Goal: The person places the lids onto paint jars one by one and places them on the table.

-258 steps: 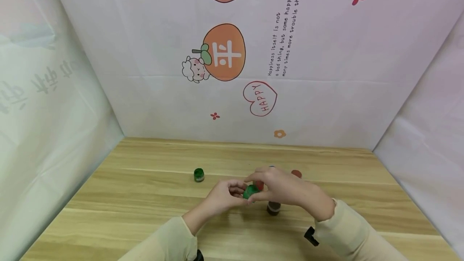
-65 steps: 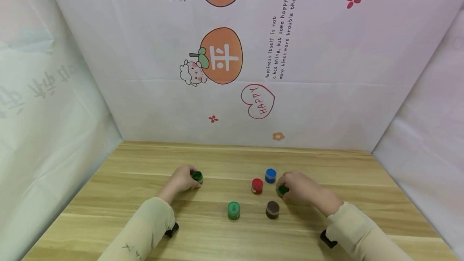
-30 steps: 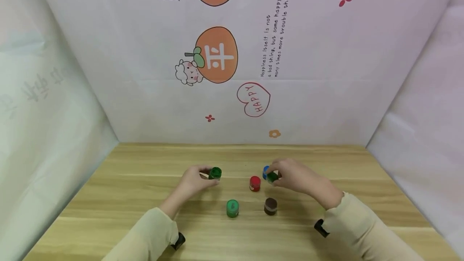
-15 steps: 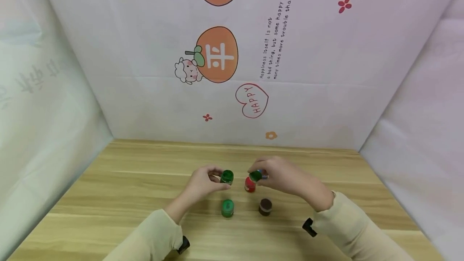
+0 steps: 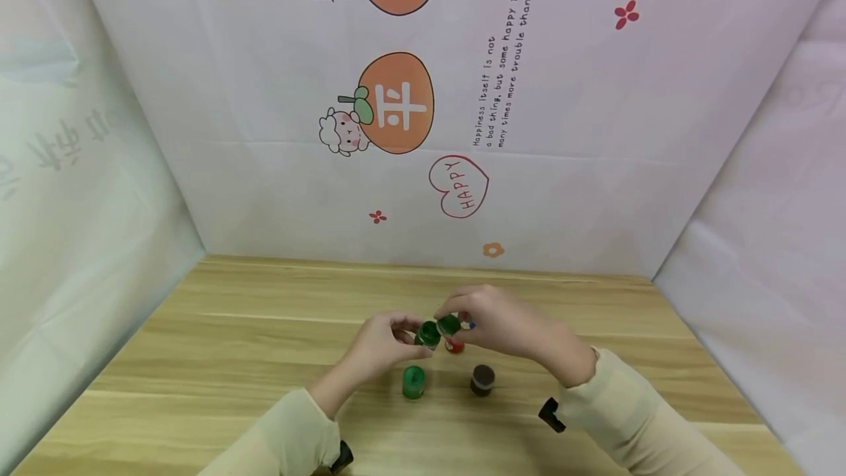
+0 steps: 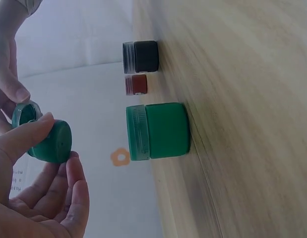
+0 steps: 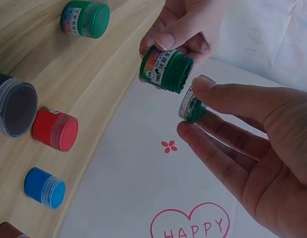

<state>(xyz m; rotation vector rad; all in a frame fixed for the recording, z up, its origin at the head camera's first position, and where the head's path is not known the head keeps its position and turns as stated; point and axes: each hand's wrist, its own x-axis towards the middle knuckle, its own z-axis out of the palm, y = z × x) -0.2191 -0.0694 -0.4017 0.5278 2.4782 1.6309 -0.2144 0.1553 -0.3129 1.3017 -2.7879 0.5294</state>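
Observation:
My left hand (image 5: pixel 380 347) grips a small uncapped jar of dark green paint (image 7: pixel 165 69), held above the table with its mouth turned toward the right hand. Between thumb and fingers, my right hand (image 5: pixel 502 325) pinches a clear, green-smeared lid (image 7: pixel 193 105). In the right wrist view the lid is tilted, close to the jar's threaded mouth; a narrow gap shows between them. Below the hands a capped lighter green paint jar (image 5: pixel 413 382) stands on the table. A capped dark brown paint jar (image 5: pixel 482 380) is to its right.
Behind the right hand stand a red paint jar (image 7: pixel 55 130) and a blue one (image 7: pixel 44 188). A reddish-brown jar (image 7: pixel 10 231) is partly cut off in the right wrist view. A printed white sheet (image 5: pixel 562 167) rises at the wooden table's (image 5: pixel 264 314) back edge.
Earlier both hands were on the lighter green jar, now standing on the table. Since then the left hand lifted the uncapped jar, the right hand raised the lid, and they came together.

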